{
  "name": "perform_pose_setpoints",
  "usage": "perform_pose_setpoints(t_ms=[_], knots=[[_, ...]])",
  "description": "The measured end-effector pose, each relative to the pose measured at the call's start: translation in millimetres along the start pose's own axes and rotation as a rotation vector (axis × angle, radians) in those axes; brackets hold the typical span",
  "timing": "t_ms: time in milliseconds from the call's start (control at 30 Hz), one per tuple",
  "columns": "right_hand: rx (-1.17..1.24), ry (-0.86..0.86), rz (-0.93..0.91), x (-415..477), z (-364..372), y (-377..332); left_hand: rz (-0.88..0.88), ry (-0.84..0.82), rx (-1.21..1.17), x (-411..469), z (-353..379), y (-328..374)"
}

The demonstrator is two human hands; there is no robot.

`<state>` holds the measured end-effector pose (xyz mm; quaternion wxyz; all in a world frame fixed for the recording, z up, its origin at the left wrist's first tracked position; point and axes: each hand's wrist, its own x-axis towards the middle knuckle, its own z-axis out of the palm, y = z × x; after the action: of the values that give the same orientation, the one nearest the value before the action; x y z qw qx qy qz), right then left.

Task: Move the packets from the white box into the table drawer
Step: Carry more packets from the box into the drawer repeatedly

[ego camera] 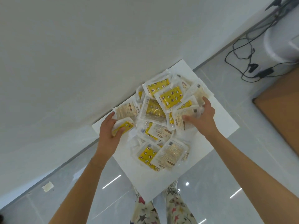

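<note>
Gripping a yellow star-print packet [123, 126] btwn thumb & curled fingers, left hand [107, 131] sits at the left edge of the packet pile [171, 97]. Right hand [203, 114] is on the pile's right side: thumb pressed on a beige-backed packet [178, 122], fingers curled over its far edge, so it holds that one. All packets are heaped in a loose mound on the white box [223, 125], some yellow side up, others showing the pale printed back, overlapping at all angles. Box stands on glossy grey floor tiles [242, 167] close to a white wall [80, 54]. Star-patterned trousers [176, 206] show below the box. Black cables [242, 50] lie upper right, near a brown cardboard box [281, 107]. Small white scrap [47, 186] on the floor, lower left.
</note>
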<state>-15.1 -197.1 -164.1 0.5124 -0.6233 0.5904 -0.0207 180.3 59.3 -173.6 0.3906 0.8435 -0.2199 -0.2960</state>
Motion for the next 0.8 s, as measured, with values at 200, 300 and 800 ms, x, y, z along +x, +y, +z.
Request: perform_pose_setpoints(t_ms=[200, 300, 800], knots=[[0.12, -0.122, 0.117, -5.8, 0.2, 8.6, 0.093, -0.278, 0.271, 46.4, -9.6, -4.3], [0.126, -0.112, 0.132, -10.7, 0.5, 14.3, 0.096, -0.269, 0.48, 49.9, -5.4, -0.1], [0.385, 0.008, 0.156, -71.4, -19.5, -29.8, -0.27, 0.0, 0.087, -18.6, -37.0, 35.3]])
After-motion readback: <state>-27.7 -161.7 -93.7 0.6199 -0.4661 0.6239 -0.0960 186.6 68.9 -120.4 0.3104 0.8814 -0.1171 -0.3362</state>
